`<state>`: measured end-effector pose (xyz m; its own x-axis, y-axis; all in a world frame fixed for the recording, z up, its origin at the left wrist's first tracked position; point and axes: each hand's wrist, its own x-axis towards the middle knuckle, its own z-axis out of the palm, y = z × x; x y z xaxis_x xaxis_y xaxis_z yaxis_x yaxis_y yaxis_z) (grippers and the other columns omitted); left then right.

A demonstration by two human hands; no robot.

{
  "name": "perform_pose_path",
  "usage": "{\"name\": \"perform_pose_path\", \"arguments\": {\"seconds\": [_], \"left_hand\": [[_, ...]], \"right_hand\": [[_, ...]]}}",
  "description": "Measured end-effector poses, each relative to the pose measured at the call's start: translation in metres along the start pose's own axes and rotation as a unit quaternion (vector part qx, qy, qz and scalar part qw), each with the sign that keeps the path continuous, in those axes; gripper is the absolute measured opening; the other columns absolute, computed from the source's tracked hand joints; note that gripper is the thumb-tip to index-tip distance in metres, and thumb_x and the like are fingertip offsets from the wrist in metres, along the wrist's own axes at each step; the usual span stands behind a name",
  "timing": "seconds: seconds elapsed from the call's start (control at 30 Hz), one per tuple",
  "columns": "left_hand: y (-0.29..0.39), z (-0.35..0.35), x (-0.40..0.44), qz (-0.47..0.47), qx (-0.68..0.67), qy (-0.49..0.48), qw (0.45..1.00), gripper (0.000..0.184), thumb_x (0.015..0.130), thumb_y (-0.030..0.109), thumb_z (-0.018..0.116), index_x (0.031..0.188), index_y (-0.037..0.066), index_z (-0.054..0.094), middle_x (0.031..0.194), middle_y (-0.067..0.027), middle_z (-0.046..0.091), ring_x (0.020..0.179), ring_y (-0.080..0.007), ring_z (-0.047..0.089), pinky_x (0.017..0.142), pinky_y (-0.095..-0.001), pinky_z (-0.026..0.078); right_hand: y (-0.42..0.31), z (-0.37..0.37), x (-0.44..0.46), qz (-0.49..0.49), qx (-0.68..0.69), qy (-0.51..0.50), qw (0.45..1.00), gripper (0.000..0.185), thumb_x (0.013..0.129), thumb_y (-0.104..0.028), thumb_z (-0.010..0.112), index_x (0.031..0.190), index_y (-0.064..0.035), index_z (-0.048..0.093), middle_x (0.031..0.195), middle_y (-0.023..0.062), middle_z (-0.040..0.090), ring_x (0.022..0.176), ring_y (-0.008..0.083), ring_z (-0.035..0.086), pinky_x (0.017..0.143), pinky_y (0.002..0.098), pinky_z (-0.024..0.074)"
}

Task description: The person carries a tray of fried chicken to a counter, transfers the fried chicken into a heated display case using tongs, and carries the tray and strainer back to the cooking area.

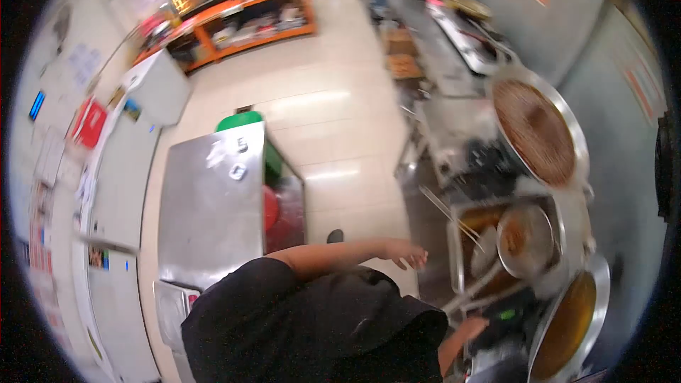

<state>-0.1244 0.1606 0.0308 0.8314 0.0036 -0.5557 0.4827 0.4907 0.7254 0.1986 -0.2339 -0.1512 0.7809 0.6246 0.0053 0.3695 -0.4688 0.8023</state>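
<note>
My left hand (pixel 408 252) reaches out in mid-air, its fingers loosely apart with nothing in them. It is left of a rectangular metal pan (pixel 455 259) of brown liquid. Below it, my right hand (pixel 468 329) is blurred near the stove front, and I cannot make out its fingers. A round wire strainer (pixel 525 241) with brownish bits rests over the pan. Its long handle (pixel 474 289) slants down towards my right hand; contact cannot be made out. A pair of long sticks (pixel 454 214) leans into the pan, beside what looks like a ladle (pixel 484 250).
A large wok (pixel 535 131) of dark brown liquid is at the upper right, another wok (pixel 567 326) of amber liquid at the lower right. A steel table (pixel 213 206) stands at left, with a green bin (pixel 240 120) behind. Tiled floor (pixel 340 128) runs between table and stove.
</note>
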Motion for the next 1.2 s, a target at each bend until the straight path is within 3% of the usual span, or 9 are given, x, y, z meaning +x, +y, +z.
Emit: {"name": "perform_pose_path", "arguments": {"seconds": [0.07,0.1,0.13,0.4,0.57,0.73,0.8,1.0,1.2], "left_hand": [[0.005,-0.047,-0.04,-0.019,0.024,0.02,0.999,0.05,0.101,0.052,0.053,0.131,0.014,0.059,0.126,-0.0024,0.062,0.114,-0.0216,0.06,0.096,-0.0435,0.051],[0.006,-0.078,-0.061,-0.018,0.023,0.039,0.999,0.048,0.101,0.051,0.053,0.132,0.015,0.059,0.128,-0.003,0.062,0.114,-0.0222,0.06,0.094,-0.0401,0.052],[0.008,-0.113,-0.08,-0.02,0.007,0.078,0.997,0.051,0.1,0.051,0.053,0.136,0.014,0.057,0.13,-0.0044,0.061,0.118,-0.0232,0.059,0.098,-0.0417,0.05],[-0.057,-0.426,-0.137,0.006,-0.152,0.519,0.841,0.042,0.098,0.043,0.05,0.117,0.008,0.062,0.106,-0.0096,0.064,0.089,-0.0225,0.057,0.077,-0.0396,0.049],[0.017,-0.56,-0.109,-0.057,-0.132,0.442,0.886,0.045,0.097,0.039,0.058,0.128,0.007,0.058,0.114,-0.0096,0.066,0.098,-0.0219,0.059,0.079,-0.0395,0.051],[0.137,-0.67,-0.059,0.105,-0.068,0.363,0.923,0.042,0.098,0.039,0.059,0.127,0.008,0.059,0.106,-0.0048,0.068,0.091,-0.0173,0.064,0.071,-0.036,0.053],[0.18,-0.701,-0.08,0.113,0.009,0.369,0.923,0.048,0.101,0.041,0.052,0.127,0.001,0.061,0.105,-0.0131,0.068,0.089,-0.0296,0.063,0.08,-0.0486,0.053],[0.147,-0.884,-0.184,-0.08,0.179,0.348,0.917,0.051,0.101,0.045,0.05,0.113,-0.001,0.07,0.109,-0.018,0.071,0.091,-0.0373,0.064,0.088,-0.0506,0.051],[-0.004,-0.959,-0.356,-0.025,-0.022,0.769,0.638,0.044,0.1,0.033,0.051,0.117,-0.001,0.071,0.116,-0.0238,0.069,0.109,-0.0376,0.064,0.098,-0.0482,0.049]], "right_hand": [[0.003,0.025,-0.015,-0.007,-0.089,0.099,0.991,0.027,0.102,-0.03,0.05,0.105,-0.0197,0.075,0.11,0.0022,0.072,0.102,0.0206,0.064,0.102,0.0475,0.0391],[-0.01,0.099,0.019,-0.087,-0.064,-0.152,0.983,0.027,0.102,-0.032,0.051,0.11,-0.02,0.074,0.109,0.0044,0.072,0.106,0.0201,0.063,0.104,0.0462,0.0391],[-0.001,0.087,0.015,-0.124,-0.083,-0.146,0.978,0.03,0.105,-0.033,0.049,0.115,-0.0159,0.072,0.106,0.0063,0.07,0.109,0.0212,0.062,0.106,0.0475,0.0388],[-0.186,-0.263,0.166,-0.018,0.499,-0.159,0.851,0.029,0.104,-0.032,0.051,0.115,-0.0133,0.071,0.108,0.0079,0.069,0.107,0.0225,0.063,0.102,0.0469,0.0408],[-0.301,-0.475,0.301,-0.151,0.603,-0.113,0.775,0.029,0.103,-0.031,0.052,0.115,-0.0116,0.07,0.109,0.0088,0.069,0.106,0.0234,0.063,0.1,0.0465,0.042],[-0.428,-0.676,0.428,-0.279,0.621,-0.094,0.726,0.029,0.103,-0.03,0.054,0.116,-0.01,0.07,0.11,0.0098,0.068,0.105,0.0242,0.063,0.098,0.0461,0.0432],[-0.49,-0.753,0.475,-0.34,0.614,-0.092,0.706,0.029,0.103,-0.03,0.054,0.116,-0.0093,0.069,0.11,0.0101,0.068,0.105,0.0246,0.063,0.097,0.0459,0.0437],[-0.669,-0.959,0.556,-0.529,0.509,-0.149,0.663,0.029,0.102,-0.029,0.056,0.116,-0.0073,0.069,0.111,0.0113,0.067,0.103,0.0256,0.064,0.095,0.0455,0.0452],[-0.816,-1.123,0.654,-0.602,0.433,-0.193,0.642,0.029,0.102,-0.028,0.057,0.116,-0.0053,0.068,0.112,0.0124,0.066,0.102,0.0266,0.064,0.092,0.045,0.0467]]}}
